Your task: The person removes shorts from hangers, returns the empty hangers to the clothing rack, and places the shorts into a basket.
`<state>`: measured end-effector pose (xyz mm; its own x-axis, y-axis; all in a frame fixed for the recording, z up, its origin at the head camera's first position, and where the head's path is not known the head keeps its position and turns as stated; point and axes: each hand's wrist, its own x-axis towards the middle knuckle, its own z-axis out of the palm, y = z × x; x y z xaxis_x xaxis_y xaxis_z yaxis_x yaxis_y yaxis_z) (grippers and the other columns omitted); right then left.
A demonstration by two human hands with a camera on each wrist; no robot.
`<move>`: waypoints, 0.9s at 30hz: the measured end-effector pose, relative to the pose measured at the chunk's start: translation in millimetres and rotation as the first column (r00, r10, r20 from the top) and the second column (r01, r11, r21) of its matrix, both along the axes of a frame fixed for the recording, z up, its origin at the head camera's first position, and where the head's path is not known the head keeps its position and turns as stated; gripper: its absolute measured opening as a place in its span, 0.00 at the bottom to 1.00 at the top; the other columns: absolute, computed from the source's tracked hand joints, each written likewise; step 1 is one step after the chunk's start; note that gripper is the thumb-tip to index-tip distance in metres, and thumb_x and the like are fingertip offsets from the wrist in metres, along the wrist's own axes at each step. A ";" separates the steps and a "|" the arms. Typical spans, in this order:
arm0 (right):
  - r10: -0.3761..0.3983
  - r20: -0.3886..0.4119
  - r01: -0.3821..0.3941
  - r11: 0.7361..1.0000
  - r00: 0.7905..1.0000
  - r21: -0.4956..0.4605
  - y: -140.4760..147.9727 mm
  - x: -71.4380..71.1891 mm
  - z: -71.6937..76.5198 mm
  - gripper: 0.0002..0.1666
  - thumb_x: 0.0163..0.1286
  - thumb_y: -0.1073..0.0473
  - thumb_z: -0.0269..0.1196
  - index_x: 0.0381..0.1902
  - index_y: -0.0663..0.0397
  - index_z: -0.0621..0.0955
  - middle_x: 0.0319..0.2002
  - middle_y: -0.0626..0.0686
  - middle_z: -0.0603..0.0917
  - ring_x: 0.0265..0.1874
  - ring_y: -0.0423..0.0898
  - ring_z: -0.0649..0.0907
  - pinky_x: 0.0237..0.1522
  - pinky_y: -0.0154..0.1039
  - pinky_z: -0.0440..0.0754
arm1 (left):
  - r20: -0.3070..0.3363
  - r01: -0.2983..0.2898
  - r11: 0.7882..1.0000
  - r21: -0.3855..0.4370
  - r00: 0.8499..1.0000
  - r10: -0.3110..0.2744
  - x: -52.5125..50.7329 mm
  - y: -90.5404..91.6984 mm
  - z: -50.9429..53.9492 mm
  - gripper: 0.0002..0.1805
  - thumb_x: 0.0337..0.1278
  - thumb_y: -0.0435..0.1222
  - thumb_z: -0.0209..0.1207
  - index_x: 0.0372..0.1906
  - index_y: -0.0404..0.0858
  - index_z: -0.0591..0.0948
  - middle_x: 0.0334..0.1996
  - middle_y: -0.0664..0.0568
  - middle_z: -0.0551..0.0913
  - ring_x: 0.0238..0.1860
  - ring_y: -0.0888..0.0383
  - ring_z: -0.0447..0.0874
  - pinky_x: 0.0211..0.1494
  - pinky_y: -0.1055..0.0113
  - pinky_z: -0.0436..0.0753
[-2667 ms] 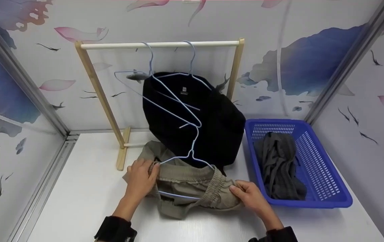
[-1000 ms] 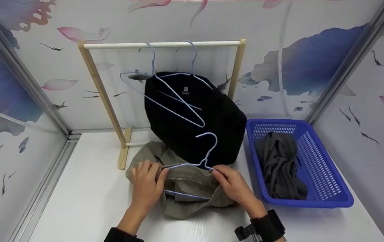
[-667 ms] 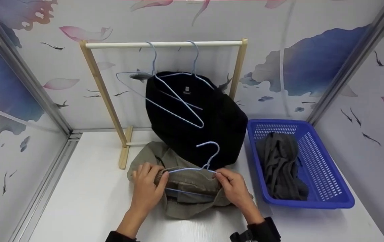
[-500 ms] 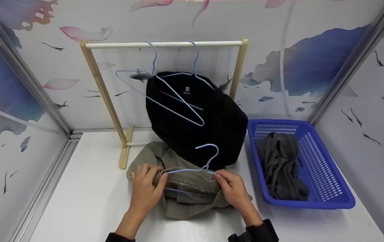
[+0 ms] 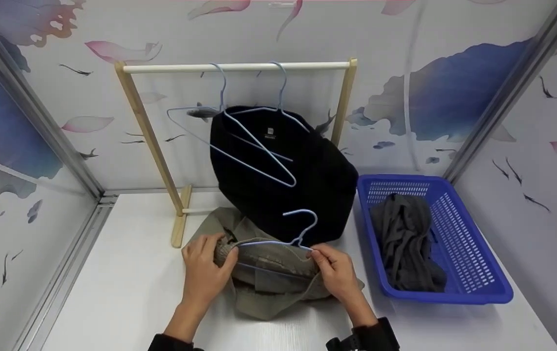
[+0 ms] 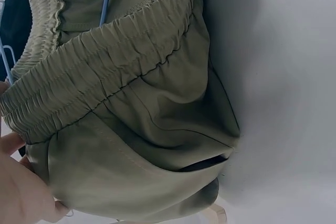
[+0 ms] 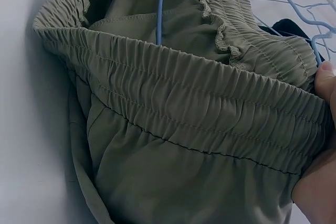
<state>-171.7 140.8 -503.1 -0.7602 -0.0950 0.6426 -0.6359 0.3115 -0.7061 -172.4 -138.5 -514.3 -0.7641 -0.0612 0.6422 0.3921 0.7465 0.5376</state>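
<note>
One hanger (image 5: 271, 242) set inside a pair of olive pants (image 5: 268, 300)

The pants lie bunched on the desk (image 5: 112, 292), in front of a clothes rack (image 5: 246, 67). At the left end of the elastic waistband (image 7: 184, 93), the left hand (image 5: 205, 268) has its grip pinched on the gathered cloth, thumb near the hanger wire. The right hand (image 5: 337, 273) pinches the waistband on the opposite side, its thumb tip at the hanger's sloping shoulder. The hanger's lower bar crosses inside the waist opening; its hook rises above the cloth, tip turned left, in front of a black top (image 5: 317, 185).

That black top hangs from the white rail on a blue hanger. Just to the left on the same rail, a second blue hanger (image 5: 259, 145) slants across the front of the top. To the right of the right hand, a blue basket (image 5: 453, 296) holds crumpled dark grey cloth (image 5: 405, 243). The left wrist view shows a pocket slit (image 6: 207, 163) low on the side of the pants.
</note>
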 end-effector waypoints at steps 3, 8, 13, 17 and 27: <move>-0.016 0.000 0.016 1.000 1.000 0.002 1.7 -9.4 -11.3 0.12 0.66 0.82 0.60 0.29 0.65 0.83 0.21 0.57 0.80 0.19 0.47 0.75 0.26 0.27 0.72 | 0.006 -0.017 1.000 0.007 1.000 0.017 -3.0 -1.0 0.7 0.20 0.59 0.42 0.70 0.51 0.34 0.84 0.43 0.43 0.81 0.48 0.42 0.79 0.59 0.40 0.68; -0.036 -0.038 0.035 0.999 0.999 -0.020 0.9 -19.8 -15.1 0.13 0.64 0.83 0.61 0.29 0.65 0.83 0.24 0.58 0.82 0.21 0.47 0.76 0.28 0.27 0.72 | 0.024 -0.038 0.999 0.034 0.999 0.037 -8.5 0.1 3.5 0.18 0.59 0.42 0.69 0.48 0.34 0.84 0.43 0.43 0.80 0.50 0.41 0.78 0.60 0.39 0.70; -0.061 -0.072 0.058 0.998 0.996 -0.040 -5.2 -19.4 5.9 0.12 0.62 0.85 0.61 0.27 0.68 0.82 0.23 0.61 0.81 0.22 0.52 0.75 0.29 0.28 0.72 | 0.030 -0.053 0.996 0.066 0.998 0.051 -15.9 3.2 7.9 0.16 0.59 0.41 0.69 0.47 0.35 0.84 0.43 0.43 0.80 0.48 0.43 0.78 0.58 0.40 0.71; -0.080 -0.057 0.078 0.996 0.995 -0.038 -7.0 -20.4 16.7 0.11 0.63 0.85 0.60 0.27 0.69 0.82 0.22 0.61 0.80 0.22 0.52 0.74 0.28 0.31 0.72 | 0.024 -0.062 0.994 0.085 0.998 0.060 -20.9 5.7 10.8 0.15 0.60 0.41 0.68 0.47 0.36 0.84 0.43 0.43 0.79 0.47 0.43 0.77 0.56 0.42 0.72; -0.137 -0.023 0.136 0.990 0.990 -0.040 -1.0 -36.8 -0.3 0.11 0.66 0.80 0.62 0.29 0.64 0.85 0.23 0.58 0.83 0.23 0.47 0.75 0.29 0.31 0.72 | 0.006 -0.077 0.983 0.166 0.997 0.077 -31.2 12.0 12.9 0.12 0.62 0.37 0.67 0.45 0.35 0.85 0.43 0.42 0.78 0.46 0.43 0.75 0.54 0.44 0.73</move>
